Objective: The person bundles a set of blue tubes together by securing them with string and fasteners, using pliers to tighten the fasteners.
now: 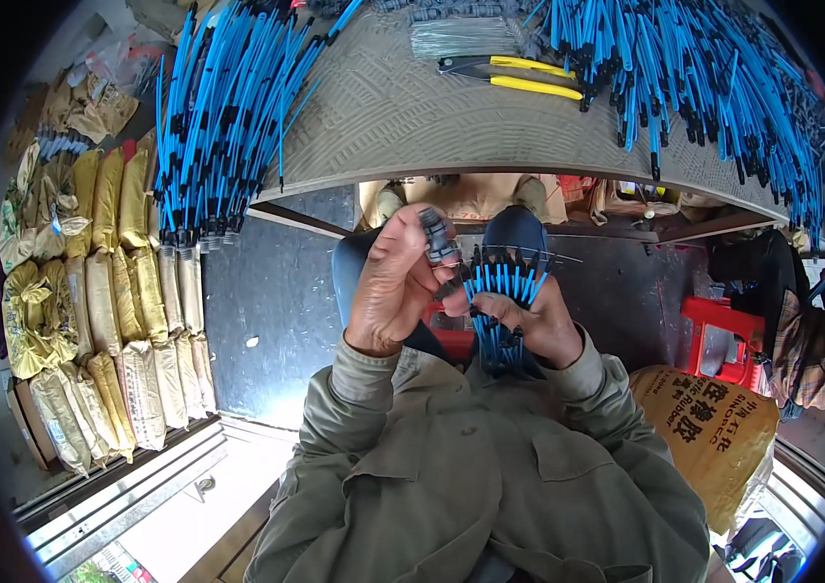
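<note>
My left hand (385, 287) is raised in front of me, its fingers curled round a short stack of dark grey ribbed plastic pieces (436, 233). Close beside it, my right hand (550, 328) grips a fanned bunch of thin blue tubes (502, 352) with black ends. The left fingertips reach to the bunch's left edge, by a black end. A thin wire (566, 257) runs across the top of the bunch and sticks out to the right. How the wire meets the tubes is too small to tell.
A patterned table (364, 126) spans the far side. On it lie blue tube piles (228, 117) at left and more blue tubes (694, 78) at right, yellow-handled cutters (529, 78) and thin wires (463, 39). Stacked sacks (111, 291) stand left; a red stool (723, 335) is right.
</note>
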{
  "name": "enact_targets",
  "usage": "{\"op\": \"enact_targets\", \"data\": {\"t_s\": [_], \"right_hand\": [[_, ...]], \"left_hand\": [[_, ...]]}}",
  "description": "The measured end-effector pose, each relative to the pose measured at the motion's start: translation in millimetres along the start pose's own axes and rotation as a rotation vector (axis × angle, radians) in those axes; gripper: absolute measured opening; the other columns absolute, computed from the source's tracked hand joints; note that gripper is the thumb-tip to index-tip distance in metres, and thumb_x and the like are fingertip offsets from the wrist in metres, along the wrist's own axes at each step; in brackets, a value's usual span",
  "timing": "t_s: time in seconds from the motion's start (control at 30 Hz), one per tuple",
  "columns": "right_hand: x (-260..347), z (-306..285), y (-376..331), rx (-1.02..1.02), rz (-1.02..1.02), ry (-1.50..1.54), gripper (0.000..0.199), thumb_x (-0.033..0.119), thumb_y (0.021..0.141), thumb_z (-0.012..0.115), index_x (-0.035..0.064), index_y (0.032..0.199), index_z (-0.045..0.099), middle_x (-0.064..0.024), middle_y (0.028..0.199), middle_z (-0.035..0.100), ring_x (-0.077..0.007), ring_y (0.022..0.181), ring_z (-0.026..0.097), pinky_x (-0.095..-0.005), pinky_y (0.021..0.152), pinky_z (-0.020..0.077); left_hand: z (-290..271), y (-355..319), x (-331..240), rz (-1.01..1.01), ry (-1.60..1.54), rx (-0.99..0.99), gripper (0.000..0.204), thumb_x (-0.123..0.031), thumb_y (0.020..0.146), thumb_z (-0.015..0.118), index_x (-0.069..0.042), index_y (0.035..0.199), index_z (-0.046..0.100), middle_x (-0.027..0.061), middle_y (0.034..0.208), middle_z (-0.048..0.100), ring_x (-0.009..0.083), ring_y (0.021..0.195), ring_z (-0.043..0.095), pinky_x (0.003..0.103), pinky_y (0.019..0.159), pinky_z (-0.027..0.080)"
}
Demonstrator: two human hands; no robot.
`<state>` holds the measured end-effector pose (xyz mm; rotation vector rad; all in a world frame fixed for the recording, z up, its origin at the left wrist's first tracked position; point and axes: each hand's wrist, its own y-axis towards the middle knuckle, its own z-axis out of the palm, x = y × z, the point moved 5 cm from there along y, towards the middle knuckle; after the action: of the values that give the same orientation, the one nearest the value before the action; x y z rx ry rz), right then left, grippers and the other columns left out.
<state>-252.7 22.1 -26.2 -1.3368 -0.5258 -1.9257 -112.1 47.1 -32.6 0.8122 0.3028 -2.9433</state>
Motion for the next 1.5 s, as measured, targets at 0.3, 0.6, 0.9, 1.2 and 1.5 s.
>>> {"op": "enact_targets", "data": {"t_s": [0.3, 0.6, 0.9, 1.2, 1.5], "right_hand": [[-5, -4, 1, 0.016, 0.012, -0.056, 0.026, 0.008, 0.089, 0.053, -0.0052, 0.112, 0.052, -0.0119, 0.095, 0.065, -0.0176, 0.088, 0.062, -0.0302, 0.078, 0.05], [-6, -1, 1, 0.039, 0.014, -0.105, 0.032, 0.01, 0.09, 0.052, -0.006, 0.118, 0.048, -0.0161, 0.098, 0.063, -0.0228, 0.091, 0.063, -0.0351, 0.081, 0.052], [-7, -6, 0, -0.01, 0.027, -0.067, 0.032, 0.012, 0.089, 0.056, -0.0053, 0.115, 0.051, -0.014, 0.097, 0.064, -0.0207, 0.088, 0.062, -0.0325, 0.078, 0.0517], [-4, -9, -1, -0.085, -0.045, -0.135, 0.017, 0.007, 0.087, 0.057, -0.003, 0.101, 0.059, -0.0039, 0.087, 0.066, -0.009, 0.077, 0.059, -0.0253, 0.07, 0.0473], [1, -3, -1, -0.095, -0.013, 0.037, 0.014, 0.001, 0.085, 0.058, -0.0029, 0.098, 0.061, -0.0053, 0.084, 0.066, -0.01, 0.076, 0.06, -0.0241, 0.068, 0.0482]], "left_hand": [[-1, 1, 0, -0.071, 0.155, -0.028, 0.031, -0.023, 0.091, 0.054, -0.002, 0.114, 0.054, 0.0096, 0.093, 0.063, 0.013, 0.075, 0.061, 0.025, 0.068, 0.053], [0, -1, -3, -0.024, 0.25, 0.017, 0.033, -0.023, 0.091, 0.053, 0.0, 0.115, 0.054, 0.0127, 0.103, 0.062, 0.0191, 0.089, 0.061, 0.032, 0.074, 0.052], [14, -6, 0, 0.155, 0.174, 0.15, 0.036, -0.016, 0.088, 0.057, 0.002, 0.118, 0.052, 0.0134, 0.112, 0.058, 0.0185, 0.095, 0.06, 0.034, 0.081, 0.05], [19, -15, 1, 0.275, 0.598, -0.043, 0.047, 0.008, 0.08, 0.06, 0.0, 0.125, 0.048, 0.0044, 0.1, 0.052, 0.0062, 0.073, 0.054, 0.018, 0.053, 0.048], [29, -19, -9, 0.375, 0.789, 0.1, 0.043, 0.002, 0.083, 0.059, -0.001, 0.124, 0.05, 0.0029, 0.095, 0.046, 0.0069, 0.075, 0.048, 0.017, 0.064, 0.044]]}}
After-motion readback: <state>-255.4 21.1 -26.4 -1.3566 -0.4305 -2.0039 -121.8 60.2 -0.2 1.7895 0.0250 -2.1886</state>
